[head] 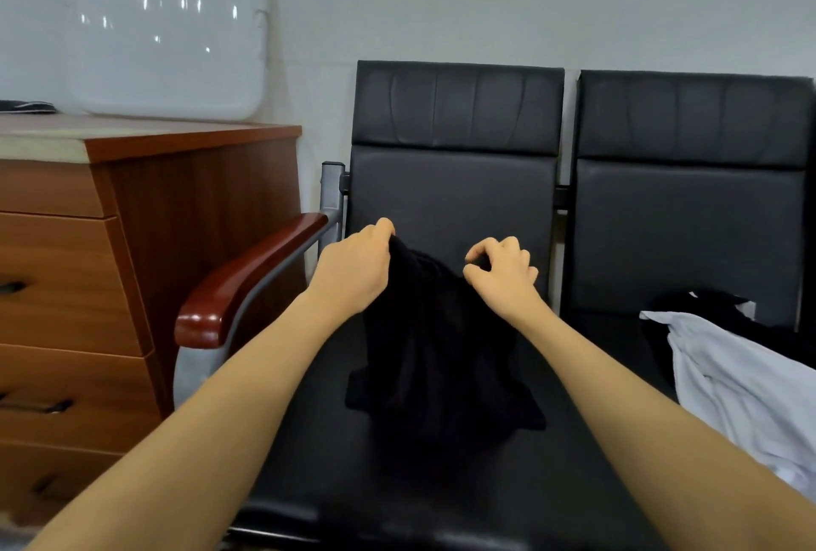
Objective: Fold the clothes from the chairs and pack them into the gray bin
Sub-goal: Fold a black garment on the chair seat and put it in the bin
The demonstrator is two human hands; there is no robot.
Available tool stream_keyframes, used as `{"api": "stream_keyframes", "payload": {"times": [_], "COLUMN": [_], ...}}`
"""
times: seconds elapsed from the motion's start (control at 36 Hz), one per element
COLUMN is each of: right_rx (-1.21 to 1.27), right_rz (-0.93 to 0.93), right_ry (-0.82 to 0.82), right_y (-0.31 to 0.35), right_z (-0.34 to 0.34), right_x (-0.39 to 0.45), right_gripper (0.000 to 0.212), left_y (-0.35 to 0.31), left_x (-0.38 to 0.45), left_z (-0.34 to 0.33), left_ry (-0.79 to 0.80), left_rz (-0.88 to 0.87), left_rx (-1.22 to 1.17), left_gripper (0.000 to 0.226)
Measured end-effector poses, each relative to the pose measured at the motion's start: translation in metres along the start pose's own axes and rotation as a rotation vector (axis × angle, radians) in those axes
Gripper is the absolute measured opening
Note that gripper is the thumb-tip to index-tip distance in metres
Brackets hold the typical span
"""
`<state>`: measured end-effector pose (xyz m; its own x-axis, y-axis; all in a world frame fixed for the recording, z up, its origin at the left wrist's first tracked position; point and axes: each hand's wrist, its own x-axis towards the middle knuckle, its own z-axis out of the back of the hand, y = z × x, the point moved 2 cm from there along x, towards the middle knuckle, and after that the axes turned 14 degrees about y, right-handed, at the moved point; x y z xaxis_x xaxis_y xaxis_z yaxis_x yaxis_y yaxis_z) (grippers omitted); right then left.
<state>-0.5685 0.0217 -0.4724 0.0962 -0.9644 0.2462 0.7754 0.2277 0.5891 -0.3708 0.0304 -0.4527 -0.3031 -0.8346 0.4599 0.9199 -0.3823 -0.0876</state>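
Observation:
A black garment (437, 356) hangs over the seat of the left black chair (450, 197), bunched at the top and spreading lower down. My left hand (353, 272) pinches its upper left edge. My right hand (503, 274) pinches the upper right edge, fingers curled. Both hands hold the cloth up just in front of the chair's backrest. On the right chair (689, 206) lies a white garment (742, 383) with another dark piece (702, 301) behind it. No gray bin shows in this view.
A wooden drawer cabinet (132, 263) stands to the left, close to the chair's red-brown armrest (247, 281). A white lid-like panel (168, 38) leans on the wall atop the cabinet. The wall is right behind the chairs.

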Motion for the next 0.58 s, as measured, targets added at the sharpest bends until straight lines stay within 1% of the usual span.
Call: {"api": "stream_keyframes", "payload": {"times": [0.08, 0.14, 0.19, 0.22, 0.31, 0.36, 0.39, 0.47, 0.5, 0.58], "right_rx": [0.108, 0.199, 0.216, 0.217, 0.221, 0.217, 0.216, 0.234, 0.228, 0.165], "right_rz": [0.027, 0.048, 0.113, 0.163, 0.285, 0.321, 0.328, 0.335, 0.329, 0.307], "right_ry": [0.069, 0.083, 0.050, 0.012, -0.106, -0.128, -0.128, -0.128, -0.132, -0.160], "right_y": [-0.002, -0.002, -0.001, 0.001, 0.006, 0.008, 0.009, 0.010, 0.008, -0.002], "right_z": [-0.001, 0.000, 0.002, 0.004, 0.009, 0.011, 0.012, 0.018, 0.019, 0.024], "right_x": [0.000, 0.000, -0.001, -0.002, -0.005, -0.005, -0.004, -0.005, -0.005, -0.005], "right_gripper": [0.028, 0.034, 0.033, 0.030, 0.017, 0.015, 0.015, 0.015, 0.015, 0.020], "left_y": [-0.004, -0.010, -0.017, -0.021, -0.034, -0.041, -0.045, -0.052, -0.053, -0.058], "left_x": [0.003, 0.006, 0.007, 0.008, 0.009, 0.010, 0.012, 0.017, 0.018, 0.019], "left_z": [0.001, -0.001, -0.006, -0.009, -0.020, -0.028, -0.031, -0.035, -0.036, -0.035], "left_ry": [0.016, 0.110, 0.209, 0.233, 0.275, 0.302, 0.301, 0.217, 0.196, 0.188], "left_rz": [0.035, 0.005, -0.021, -0.023, 0.010, 0.043, 0.057, 0.089, 0.100, 0.140], "left_rx": [0.000, -0.081, -0.166, -0.202, -0.239, -0.273, -0.287, -0.363, -0.402, -0.485], "left_gripper": [0.017, 0.023, 0.031, 0.035, 0.056, 0.063, 0.060, 0.032, 0.026, 0.024]}}
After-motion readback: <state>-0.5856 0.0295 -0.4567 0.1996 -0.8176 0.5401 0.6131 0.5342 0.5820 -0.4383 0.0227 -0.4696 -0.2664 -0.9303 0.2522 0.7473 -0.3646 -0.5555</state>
